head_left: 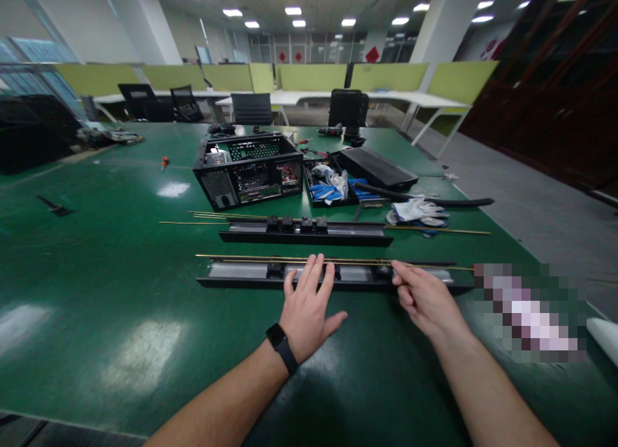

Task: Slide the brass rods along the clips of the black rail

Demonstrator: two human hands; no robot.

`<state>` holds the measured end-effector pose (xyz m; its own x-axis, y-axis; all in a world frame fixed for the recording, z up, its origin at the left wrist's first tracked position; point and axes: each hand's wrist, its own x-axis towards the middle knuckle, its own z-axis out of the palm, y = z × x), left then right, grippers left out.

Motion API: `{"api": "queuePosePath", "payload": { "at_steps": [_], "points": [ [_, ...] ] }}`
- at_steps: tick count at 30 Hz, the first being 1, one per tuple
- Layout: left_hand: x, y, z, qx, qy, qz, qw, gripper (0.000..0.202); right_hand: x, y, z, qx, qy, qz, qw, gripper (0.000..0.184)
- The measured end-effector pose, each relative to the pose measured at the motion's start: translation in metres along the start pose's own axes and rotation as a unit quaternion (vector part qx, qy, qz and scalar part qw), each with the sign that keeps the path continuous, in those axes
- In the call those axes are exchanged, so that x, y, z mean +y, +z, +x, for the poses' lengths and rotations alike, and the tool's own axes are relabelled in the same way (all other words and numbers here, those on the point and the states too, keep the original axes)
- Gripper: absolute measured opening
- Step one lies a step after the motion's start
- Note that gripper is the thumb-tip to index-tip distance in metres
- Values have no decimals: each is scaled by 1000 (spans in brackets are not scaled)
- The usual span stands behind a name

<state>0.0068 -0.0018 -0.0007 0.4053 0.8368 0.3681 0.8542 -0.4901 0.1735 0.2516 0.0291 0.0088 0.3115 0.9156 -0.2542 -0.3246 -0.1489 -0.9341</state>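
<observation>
Two long black rails lie across the green table [96, 292]. The near rail [241, 276] has thin brass rods [241, 258] along its top and small black blocks on it. My left hand [309, 308] lies flat with fingers stretched out on the near rail's middle; a black watch is on its wrist. My right hand [420, 295] is closed in a pinch on a brass rod near the rail's right part. The far rail [347, 231] carries several black blocks [294, 223] and has brass rods beside it.
Behind the rails stand an open black computer case [246, 170], a black tray with blue and white items [331, 186], a flat black panel [379, 167], a black hose [434, 201] and white gloves [418, 210]. The table edge runs along the right. Office desks and chairs fill the background.
</observation>
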Motion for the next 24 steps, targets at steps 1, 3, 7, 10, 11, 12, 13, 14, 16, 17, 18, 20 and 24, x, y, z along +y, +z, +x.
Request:
{"api": "queuePosePath", "payload": {
  "at_steps": [1,3,7,10,11,12,13,14,16,17,18,20,24],
  "points": [
    [0,0,0,0,1,0,1000,87,0,0,0,-1,0,2,1000,37],
    [0,0,0,2,2,-1,1000,86,0,-1,1,-4,-2,9,1000,37],
    [-1,0,0,1,4,-1,1000,87,-2,0,0,8,3,27,1000,36],
    [0,0,1,1,4,1,1000,87,-4,1,-1,29,10,41,999,33],
    [0,0,1,1,3,2,1000,87,-5,1,-1,33,9,44,998,32],
    [0,0,1,1,3,3,1000,87,-5,0,-1,33,9,45,998,32],
    [0,0,1,1,2,3,1000,87,-5,0,-1,30,9,47,998,32],
    [0,0,1,1,1,3,1000,87,-4,-1,0,25,8,47,999,32],
    [0,0,1,0,1,1,1000,87,-3,-2,0,17,5,45,999,33],
    [0,0,1,-1,2,1,1000,87,-3,-2,1,15,3,43,999,34],
    [0,1,1,-2,2,0,1000,87,-2,-2,1,14,1,40,999,35],
    [0,1,0,-1,2,-2,1000,87,-2,-2,0,14,-1,28,999,37],
    [1,1,0,2,0,-4,1000,88,-4,1,-2,1,-5,4,1000,38]
  ]
}}
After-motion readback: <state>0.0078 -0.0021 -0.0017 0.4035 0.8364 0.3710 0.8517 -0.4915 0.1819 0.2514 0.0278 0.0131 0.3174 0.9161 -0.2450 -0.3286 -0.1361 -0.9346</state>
